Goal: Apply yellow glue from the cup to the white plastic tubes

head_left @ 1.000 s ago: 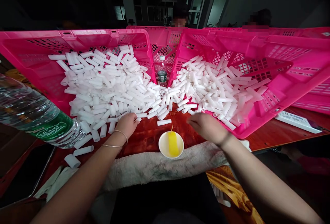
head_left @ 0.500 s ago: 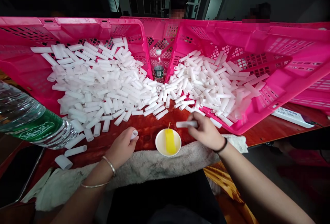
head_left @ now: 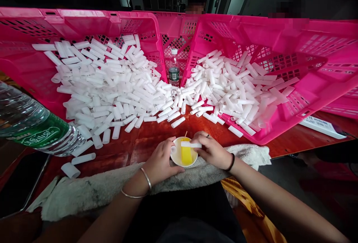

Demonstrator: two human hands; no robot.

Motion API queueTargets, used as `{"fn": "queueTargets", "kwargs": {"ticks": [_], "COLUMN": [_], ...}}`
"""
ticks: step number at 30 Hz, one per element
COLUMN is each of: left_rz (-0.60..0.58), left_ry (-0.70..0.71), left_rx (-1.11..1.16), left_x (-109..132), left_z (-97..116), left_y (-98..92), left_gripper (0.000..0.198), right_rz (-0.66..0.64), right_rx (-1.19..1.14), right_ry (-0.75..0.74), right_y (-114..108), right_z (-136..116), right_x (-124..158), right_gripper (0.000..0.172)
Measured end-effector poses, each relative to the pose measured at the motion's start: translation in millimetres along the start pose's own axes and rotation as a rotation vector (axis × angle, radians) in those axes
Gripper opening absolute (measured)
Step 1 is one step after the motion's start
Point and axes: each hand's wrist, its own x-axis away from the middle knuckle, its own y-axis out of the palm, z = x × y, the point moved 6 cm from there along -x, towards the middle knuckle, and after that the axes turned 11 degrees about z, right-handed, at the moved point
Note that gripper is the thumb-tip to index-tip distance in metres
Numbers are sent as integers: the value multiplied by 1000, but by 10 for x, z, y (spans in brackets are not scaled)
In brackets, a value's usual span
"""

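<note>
My right hand (head_left: 214, 152) pinches a short white plastic tube (head_left: 190, 144), held level above a small white bowl (head_left: 179, 161). Inside that bowl lies a yellow block (head_left: 186, 155) with a thin stick (head_left: 185, 133) poking up at its far end. My left hand (head_left: 160, 159) is at the bowl's left side, its fingers curled round another white tube (head_left: 173, 149), of which only the end shows. The left thumb points toward the bowl's near edge; whether it touches the bowl I cannot tell.
Two tilted pink crates (head_left: 282, 23) spill heaps of white tubes (head_left: 112, 82) onto the red table (head_left: 134, 138). A small bottle (head_left: 173, 68) stands between them. At left are a large water bottle (head_left: 41, 131) and a dark phone-like slab (head_left: 24, 183). A rolled towel (head_left: 112, 187) lines the near edge.
My left hand has moved right to the bowl, still with its tube. My right hand has come left, bringing its tube over the yellow block. The view has shifted slightly.
</note>
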Motion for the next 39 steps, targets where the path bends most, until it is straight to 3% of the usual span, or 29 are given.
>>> {"fn": "queueTargets", "kwargs": {"ticks": [3,7,9,14,20,25,30,36,39], "left_rz": [8,34,35,20,32,51,55,38,30], "left_ry": [0,8,3,2,2,6,-4,-2,8], "left_rx": [3,15,17,12,26,46,49,41,21], "left_x": [-4,-13,-13,-1,-1,-3,1,-9,-23], "left_z": [-22,-27,-33,-65,-106,-100,-99,-98,-90], "left_y": [11,2,7,36,47,38,39,33,27], "left_gripper": [79,78,76,72,74,71,70,68,67], "right_rz": [56,2,-1,49,8,108,16,53,38], "right_rx": [-45,38,10,-99,25,-99,15,-111,82], "right_ry": [170,19,19,225,-17,233,-43,217,-26], "right_y": [-15,2,1,1,9,-6,-17,-33,-65], "right_z": [70,-37,-49,27,-175,-19,-180,-69,-182], "right_x": [10,32,54,110,133,210,252,316,342], "right_gripper": [11,9,8,16,9,11,10,12,8]}}
